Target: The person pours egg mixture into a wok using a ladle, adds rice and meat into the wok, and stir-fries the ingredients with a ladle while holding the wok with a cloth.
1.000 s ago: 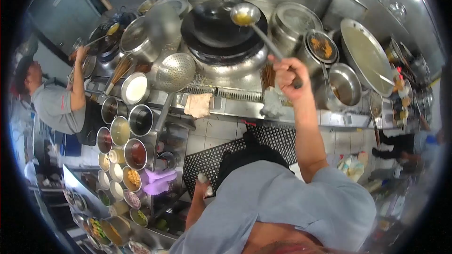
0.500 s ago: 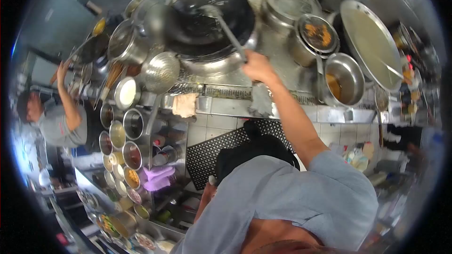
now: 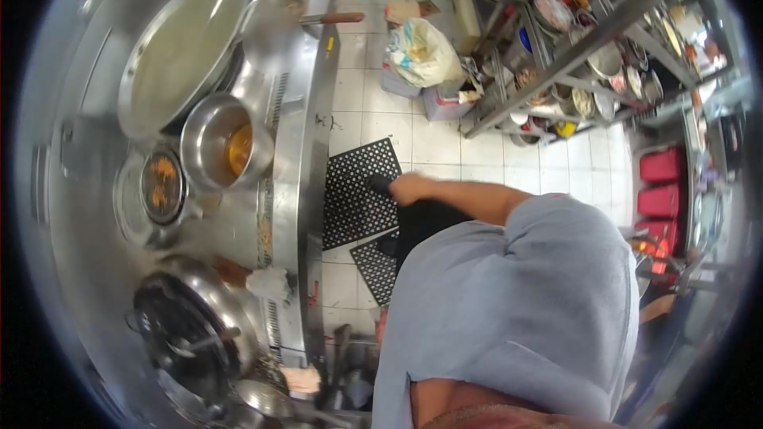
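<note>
The ladle [image 3: 208, 341] is rested in the wok [image 3: 171, 299], held by neither hand, its handle pointed across the wok toward the person's side; the left hand [image 3: 382, 324], mostly hidden by the shirt [image 3: 509, 294], is placed nearer the wok than the right hand [image 3: 409, 188], which is set well apart, off to the wok's right. The right fingers look curled, but whether anything is gripped by either hand cannot be told; a steel pot [image 3: 208, 129] is seen to the wok's right, a skimmer [image 3: 266, 399] to its left.
</note>
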`<control>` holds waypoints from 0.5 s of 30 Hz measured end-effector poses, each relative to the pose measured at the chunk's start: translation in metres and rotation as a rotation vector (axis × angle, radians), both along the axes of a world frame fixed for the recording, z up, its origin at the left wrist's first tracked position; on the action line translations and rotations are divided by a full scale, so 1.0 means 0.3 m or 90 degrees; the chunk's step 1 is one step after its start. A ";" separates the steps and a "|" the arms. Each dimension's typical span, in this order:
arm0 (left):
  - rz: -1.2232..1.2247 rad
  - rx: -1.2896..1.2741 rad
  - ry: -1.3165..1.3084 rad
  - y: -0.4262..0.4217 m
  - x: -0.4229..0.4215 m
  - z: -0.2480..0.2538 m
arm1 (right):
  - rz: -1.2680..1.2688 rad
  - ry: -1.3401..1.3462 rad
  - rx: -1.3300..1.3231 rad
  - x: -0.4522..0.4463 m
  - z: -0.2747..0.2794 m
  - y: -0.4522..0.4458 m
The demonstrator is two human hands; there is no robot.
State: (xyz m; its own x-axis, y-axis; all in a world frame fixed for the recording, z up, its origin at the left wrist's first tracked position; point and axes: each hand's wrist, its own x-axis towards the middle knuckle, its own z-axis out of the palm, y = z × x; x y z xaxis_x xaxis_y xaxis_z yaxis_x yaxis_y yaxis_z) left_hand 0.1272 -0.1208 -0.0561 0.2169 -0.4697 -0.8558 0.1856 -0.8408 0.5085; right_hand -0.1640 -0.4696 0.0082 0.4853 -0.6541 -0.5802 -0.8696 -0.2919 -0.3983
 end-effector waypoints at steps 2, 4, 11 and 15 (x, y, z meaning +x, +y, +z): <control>-0.089 -0.007 -0.028 -0.143 0.012 -0.034 | -0.244 0.067 0.034 -0.353 -0.118 -0.036; -0.181 -0.011 -0.055 -0.307 0.004 -0.040 | -0.408 0.019 0.110 -0.645 -0.220 -0.048; -0.580 -0.194 -0.182 -1.248 -0.375 0.107 | -0.838 -0.129 0.028 -0.945 -0.388 -0.173; -0.646 -0.218 -0.279 -1.992 -0.871 0.101 | -0.926 -0.070 -0.097 -0.987 -0.497 -0.695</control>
State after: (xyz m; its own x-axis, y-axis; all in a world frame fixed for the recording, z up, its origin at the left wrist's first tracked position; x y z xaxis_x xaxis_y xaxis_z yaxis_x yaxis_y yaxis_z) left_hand -0.1340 -0.7184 -0.0259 -0.1460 -0.7911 -0.5940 -0.7442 -0.3078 0.5928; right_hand -0.4600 -0.6781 -0.1408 -0.6053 -0.6451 -0.4662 -0.3955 0.7521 -0.5272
